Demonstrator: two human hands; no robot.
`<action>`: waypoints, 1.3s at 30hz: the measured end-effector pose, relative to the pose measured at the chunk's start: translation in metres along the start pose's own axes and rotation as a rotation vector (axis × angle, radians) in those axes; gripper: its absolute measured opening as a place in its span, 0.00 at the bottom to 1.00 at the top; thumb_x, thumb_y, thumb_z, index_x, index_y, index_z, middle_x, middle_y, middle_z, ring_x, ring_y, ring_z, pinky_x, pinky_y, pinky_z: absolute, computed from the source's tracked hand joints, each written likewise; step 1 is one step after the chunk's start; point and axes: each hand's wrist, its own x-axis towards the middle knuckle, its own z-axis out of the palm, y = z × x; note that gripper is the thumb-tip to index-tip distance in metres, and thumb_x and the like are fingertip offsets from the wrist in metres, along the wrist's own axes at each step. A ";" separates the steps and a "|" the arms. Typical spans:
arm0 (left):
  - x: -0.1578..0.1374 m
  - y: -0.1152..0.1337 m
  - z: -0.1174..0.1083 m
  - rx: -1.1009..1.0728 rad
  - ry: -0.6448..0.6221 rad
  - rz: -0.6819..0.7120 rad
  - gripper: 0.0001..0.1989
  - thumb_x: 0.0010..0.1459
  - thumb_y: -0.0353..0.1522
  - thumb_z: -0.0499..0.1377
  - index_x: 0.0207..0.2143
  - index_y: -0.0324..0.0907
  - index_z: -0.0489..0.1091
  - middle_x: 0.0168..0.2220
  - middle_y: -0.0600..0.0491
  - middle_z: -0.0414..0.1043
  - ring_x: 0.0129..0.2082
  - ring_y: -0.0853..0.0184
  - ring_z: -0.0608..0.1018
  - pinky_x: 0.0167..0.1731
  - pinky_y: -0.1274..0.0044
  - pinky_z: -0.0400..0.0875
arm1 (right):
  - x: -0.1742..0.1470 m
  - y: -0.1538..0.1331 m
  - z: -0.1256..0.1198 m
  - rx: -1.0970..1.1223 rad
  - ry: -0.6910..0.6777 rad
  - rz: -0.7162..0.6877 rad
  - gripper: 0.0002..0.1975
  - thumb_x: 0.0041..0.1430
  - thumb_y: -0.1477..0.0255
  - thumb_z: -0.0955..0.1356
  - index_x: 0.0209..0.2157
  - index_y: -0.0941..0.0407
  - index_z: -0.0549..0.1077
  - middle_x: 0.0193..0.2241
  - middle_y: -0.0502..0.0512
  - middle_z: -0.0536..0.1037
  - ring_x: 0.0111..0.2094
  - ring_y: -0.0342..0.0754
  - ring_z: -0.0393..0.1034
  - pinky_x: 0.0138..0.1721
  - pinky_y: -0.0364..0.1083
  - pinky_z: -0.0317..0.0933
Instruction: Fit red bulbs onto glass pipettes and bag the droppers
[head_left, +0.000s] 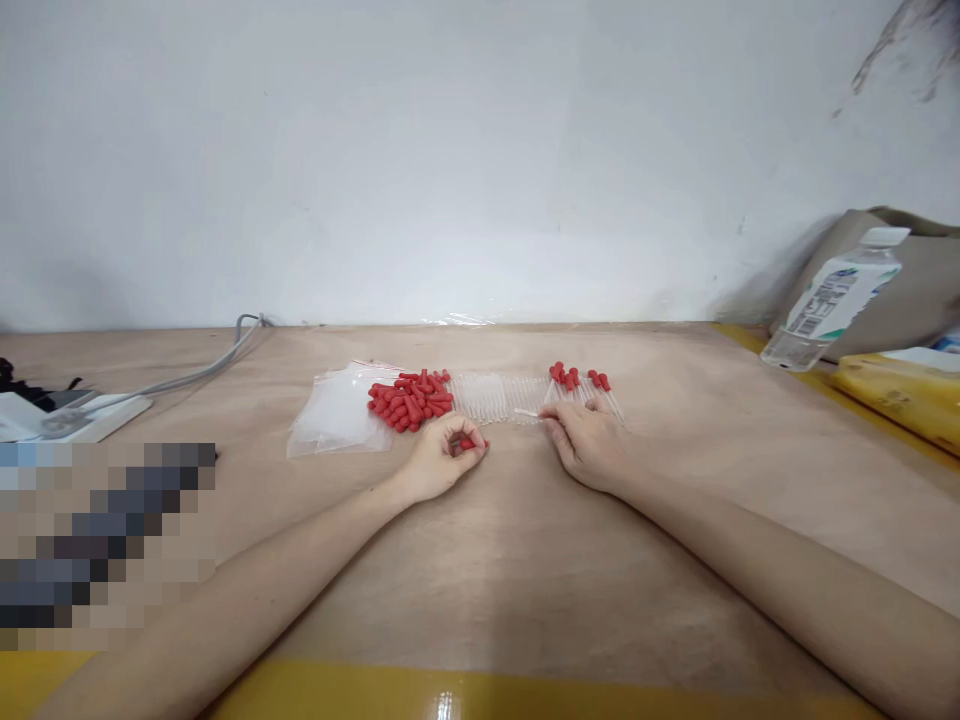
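Note:
Between the thumb and fingers of my left hand is a red rubber dropper bulb. My right hand pinches one end of a thin clear dropper tube, which points left toward the bulb, apart from it. Behind my hands lies a row of clear tubes. A heap of red bulbs sits to the left of the row, just beyond my left hand. Several droppers with red bulbs fitted lie beyond my right hand, partly hidden by it.
Clear plastic bags lie left of the bulb heap. At the right, a plastic bottle leans against a grey-brown bag, near a yellow packet. A grey cable runs to a white power strip at the left.

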 end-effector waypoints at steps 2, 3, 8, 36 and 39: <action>0.000 0.001 0.000 -0.027 0.024 -0.007 0.08 0.47 0.30 0.60 0.25 0.38 0.62 0.28 0.53 0.68 0.33 0.67 0.74 0.34 0.75 0.68 | 0.000 -0.006 -0.002 0.024 -0.033 -0.011 0.09 0.61 0.73 0.56 0.36 0.58 0.66 0.31 0.55 0.76 0.29 0.46 0.68 0.37 0.47 0.48; 0.001 0.002 0.001 -0.033 0.039 -0.011 0.08 0.47 0.30 0.61 0.25 0.38 0.62 0.28 0.53 0.68 0.33 0.67 0.74 0.33 0.76 0.68 | -0.001 -0.010 -0.003 0.037 -0.048 -0.022 0.09 0.61 0.73 0.56 0.36 0.58 0.66 0.31 0.54 0.76 0.29 0.46 0.67 0.37 0.47 0.48; 0.001 0.004 0.004 -0.022 0.083 0.020 0.09 0.48 0.32 0.61 0.27 0.38 0.63 0.27 0.54 0.68 0.29 0.71 0.72 0.30 0.77 0.67 | -0.001 -0.024 -0.010 0.037 -0.091 -0.036 0.08 0.60 0.73 0.58 0.34 0.57 0.67 0.29 0.52 0.76 0.28 0.45 0.66 0.34 0.46 0.48; 0.000 0.005 0.001 0.348 0.106 0.279 0.11 0.46 0.35 0.64 0.34 0.42 0.74 0.35 0.51 0.69 0.36 0.67 0.73 0.36 0.75 0.69 | -0.002 -0.018 -0.004 0.102 -0.124 -0.095 0.08 0.61 0.71 0.58 0.32 0.57 0.67 0.27 0.50 0.75 0.24 0.42 0.65 0.37 0.46 0.49; 0.001 0.003 0.001 0.401 0.114 0.279 0.11 0.46 0.36 0.64 0.34 0.44 0.75 0.35 0.52 0.65 0.35 0.68 0.71 0.36 0.74 0.69 | -0.002 -0.018 -0.004 0.089 -0.113 -0.088 0.08 0.61 0.71 0.58 0.32 0.57 0.67 0.25 0.50 0.75 0.24 0.42 0.65 0.37 0.46 0.49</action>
